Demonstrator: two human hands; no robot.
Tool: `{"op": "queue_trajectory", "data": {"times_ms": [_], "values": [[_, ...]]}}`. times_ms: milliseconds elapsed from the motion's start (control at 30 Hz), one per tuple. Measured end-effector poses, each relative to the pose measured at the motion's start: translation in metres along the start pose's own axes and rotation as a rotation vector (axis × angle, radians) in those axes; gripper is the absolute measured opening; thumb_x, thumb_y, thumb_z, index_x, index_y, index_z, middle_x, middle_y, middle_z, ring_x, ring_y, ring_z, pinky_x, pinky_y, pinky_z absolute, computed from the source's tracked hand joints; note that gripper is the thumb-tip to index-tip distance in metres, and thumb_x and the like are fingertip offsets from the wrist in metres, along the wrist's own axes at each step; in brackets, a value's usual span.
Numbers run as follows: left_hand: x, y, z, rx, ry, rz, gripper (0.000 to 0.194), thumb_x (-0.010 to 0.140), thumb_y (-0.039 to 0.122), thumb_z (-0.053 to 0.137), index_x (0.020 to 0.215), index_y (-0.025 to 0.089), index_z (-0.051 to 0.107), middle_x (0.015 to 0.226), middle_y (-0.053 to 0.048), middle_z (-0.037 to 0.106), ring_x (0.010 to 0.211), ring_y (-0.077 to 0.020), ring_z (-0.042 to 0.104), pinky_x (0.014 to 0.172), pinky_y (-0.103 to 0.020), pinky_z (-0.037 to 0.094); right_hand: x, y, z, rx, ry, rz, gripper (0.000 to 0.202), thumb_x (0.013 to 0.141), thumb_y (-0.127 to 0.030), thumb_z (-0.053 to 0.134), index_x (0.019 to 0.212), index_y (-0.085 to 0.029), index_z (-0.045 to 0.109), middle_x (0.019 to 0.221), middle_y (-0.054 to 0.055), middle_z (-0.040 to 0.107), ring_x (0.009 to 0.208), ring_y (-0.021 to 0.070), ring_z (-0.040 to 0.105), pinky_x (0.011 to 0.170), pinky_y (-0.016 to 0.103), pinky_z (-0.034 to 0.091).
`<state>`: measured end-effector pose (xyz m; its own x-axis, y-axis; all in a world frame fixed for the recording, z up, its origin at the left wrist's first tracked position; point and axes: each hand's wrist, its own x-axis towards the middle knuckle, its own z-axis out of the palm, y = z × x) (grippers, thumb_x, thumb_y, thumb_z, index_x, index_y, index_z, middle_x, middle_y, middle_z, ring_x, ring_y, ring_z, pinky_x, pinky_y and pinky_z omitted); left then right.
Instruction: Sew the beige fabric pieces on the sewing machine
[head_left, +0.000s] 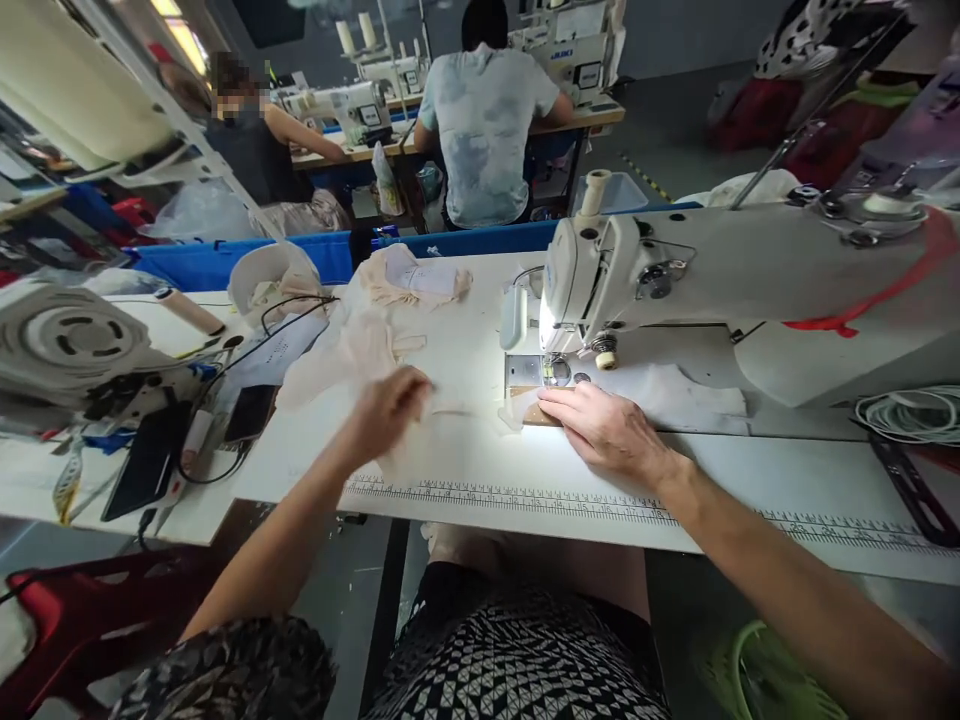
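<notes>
My right hand (611, 428) lies flat beside the needle of a white sewing machine (585, 280), fingers stretched toward the presser foot (555, 370). Its fingertips rest on a brown strip (541, 412) and a small piece of sheer white cloth (514, 410) at the needle plate. To the left, my left hand (391, 408) is above the table with curled fingers, smeared by motion. A blurred piece of sheer pale cloth (409, 452) trails below it and seems pinched in the fingers. Another white cloth piece (686, 395) lies right of the needle, under the machine arm.
Pale fabric pieces (337, 360) and a beige bundle (412, 278) with a paper lie at left. Phones (150, 455), cables and a thread cone (191, 310) are farther left. A ruler strip (525, 500) runs along the front edge. Two people sit at machines ahead.
</notes>
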<state>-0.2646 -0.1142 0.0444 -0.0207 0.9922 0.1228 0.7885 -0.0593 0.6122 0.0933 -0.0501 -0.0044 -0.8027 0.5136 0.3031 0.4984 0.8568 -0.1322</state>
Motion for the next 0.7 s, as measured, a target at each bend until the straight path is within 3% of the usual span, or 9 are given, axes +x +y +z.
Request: {"op": "queue_trajectory", "data": {"times_ms": [100, 167, 267, 367, 533, 700], "values": [[0.004, 0.018, 0.035, 0.018, -0.228, 0.064, 0.019, 0.097, 0.035, 0.055, 0.089, 0.023, 0.066, 0.073, 0.001, 0.068, 0.067, -0.0167, 0.062, 0.064, -0.025, 0.048, 0.000, -0.005, 0.004, -0.061, 0.016, 0.012, 0.042, 0.106, -0.010, 0.040, 0.131, -0.014, 0.073, 0.138, 0.011, 0.073, 0.105, 0.0244, 0.064, 0.087, 0.039, 0.056], [0.021, 0.018, 0.043, 0.050, -0.221, 0.081, 0.017, 0.094, 0.031, 0.055, 0.086, 0.022, 0.067, 0.078, -0.001, 0.072, 0.073, -0.0181, 0.065, 0.068, -0.027, 0.049, -0.001, -0.010, 0.006, -0.083, 0.020, 0.030, 0.043, 0.105, -0.008, 0.041, 0.134, -0.015, 0.072, 0.135, 0.013, 0.073, 0.102, 0.0236, 0.063, 0.084, 0.038, 0.055], [0.049, 0.020, 0.038, 0.080, -0.154, 0.095, 0.018, 0.090, 0.027, 0.058, 0.074, 0.021, 0.064, 0.077, -0.003, 0.072, 0.075, -0.0193, 0.066, 0.071, -0.028, 0.050, -0.001, -0.019, 0.007, -0.118, 0.023, 0.042, 0.043, 0.104, -0.007, 0.041, 0.134, -0.014, 0.071, 0.134, 0.013, 0.073, 0.096, 0.0223, 0.062, 0.075, 0.035, 0.052], [0.060, 0.044, 0.040, -0.022, -0.212, 0.122, 0.020, 0.088, 0.028, 0.061, 0.071, 0.020, 0.063, 0.073, -0.002, 0.071, 0.071, -0.0177, 0.065, 0.069, -0.027, 0.050, 0.001, -0.026, 0.007, -0.171, 0.030, 0.064, 0.042, 0.103, -0.005, 0.040, 0.127, -0.014, 0.073, 0.130, 0.011, 0.075, 0.090, 0.0218, 0.059, 0.069, 0.035, 0.047], [0.062, 0.089, 0.080, -0.240, -0.379, 0.079, 0.015, 0.087, 0.025, 0.063, 0.074, 0.019, 0.060, 0.069, 0.000, 0.069, 0.067, -0.0154, 0.065, 0.066, -0.025, 0.049, 0.003, -0.028, 0.008, -0.184, 0.040, 0.080, 0.037, 0.104, -0.009, 0.041, 0.118, -0.015, 0.075, 0.109, 0.009, 0.076, 0.087, 0.0228, 0.056, 0.068, 0.037, 0.044], [0.073, 0.083, 0.103, -0.228, -0.430, 0.036, 0.011, 0.088, 0.020, 0.062, 0.077, 0.019, 0.060, 0.067, 0.001, 0.069, 0.063, -0.0146, 0.064, 0.063, -0.024, 0.050, 0.003, -0.028, 0.006, -0.177, 0.030, 0.070, 0.041, 0.105, -0.011, 0.039, 0.128, -0.011, 0.072, 0.121, 0.013, 0.076, 0.091, 0.0246, 0.058, 0.072, 0.038, 0.050]]}}
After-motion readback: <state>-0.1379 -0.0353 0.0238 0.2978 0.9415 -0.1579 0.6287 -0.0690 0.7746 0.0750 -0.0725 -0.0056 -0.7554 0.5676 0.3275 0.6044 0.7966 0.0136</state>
